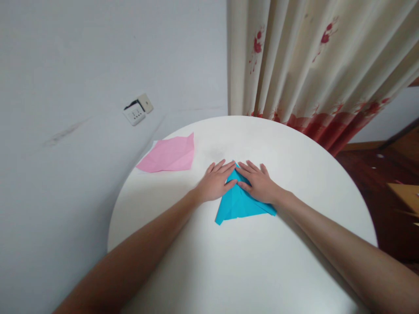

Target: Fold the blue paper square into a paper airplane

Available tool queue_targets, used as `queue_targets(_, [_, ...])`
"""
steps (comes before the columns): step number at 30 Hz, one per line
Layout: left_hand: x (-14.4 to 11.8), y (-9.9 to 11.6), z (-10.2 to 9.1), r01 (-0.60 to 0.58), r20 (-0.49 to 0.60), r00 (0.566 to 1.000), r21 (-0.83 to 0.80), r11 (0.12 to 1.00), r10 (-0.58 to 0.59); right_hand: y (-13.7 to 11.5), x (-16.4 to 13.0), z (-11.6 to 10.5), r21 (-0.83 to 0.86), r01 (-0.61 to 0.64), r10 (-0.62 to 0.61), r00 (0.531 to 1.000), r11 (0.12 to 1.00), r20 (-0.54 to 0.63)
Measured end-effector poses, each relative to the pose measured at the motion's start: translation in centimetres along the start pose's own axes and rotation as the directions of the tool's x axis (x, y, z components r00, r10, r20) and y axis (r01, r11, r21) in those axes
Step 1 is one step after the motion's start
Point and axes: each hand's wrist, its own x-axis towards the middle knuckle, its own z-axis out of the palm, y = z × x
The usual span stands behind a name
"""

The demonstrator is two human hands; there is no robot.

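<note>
A folded sheet of blue paper (240, 204) lies on the round white table (209, 266), its narrow point away from me and its wide edge toward me. My left hand (216, 181) rests flat on the paper's upper left side, fingers stretched out toward the tip. On the upper right side lies my right hand (257, 181), also flat with fingers extended. The two hands slant toward each other and their fingertips nearly meet at the point. Both hands cover the paper's upper side edges.
Creased pink paper (172, 153) lies at the table's far left edge, with some white beneath it. A wall with a socket (135, 114) stands close on the left. Behind the table hangs a cream and red curtain (294, 65). A wooden piece (406, 196) shows at the right.
</note>
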Motion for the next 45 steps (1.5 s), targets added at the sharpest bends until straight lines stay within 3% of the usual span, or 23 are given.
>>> queue_targets(27, [-0.03,-0.22,0.2,-0.011,0.005,1.0,0.026,1.0,0.011,0.04,0.03,-0.14,-0.009,0.013,-0.013,1.0,1.0,0.003])
queue_targets(37, [0.22,0.0,0.38,0.087,-0.03,0.996,0.057,0.995,-0.085,0.06,0.03,0.04,-0.005,0.011,-0.011,1.0,1.0,-0.011])
queue_targets(45, [0.14,-0.03,0.05,0.052,-0.028,0.998,-0.001,0.999,-0.052,0.0,-0.05,-0.18,0.0,0.016,-0.016,1.0,1.0,0.002])
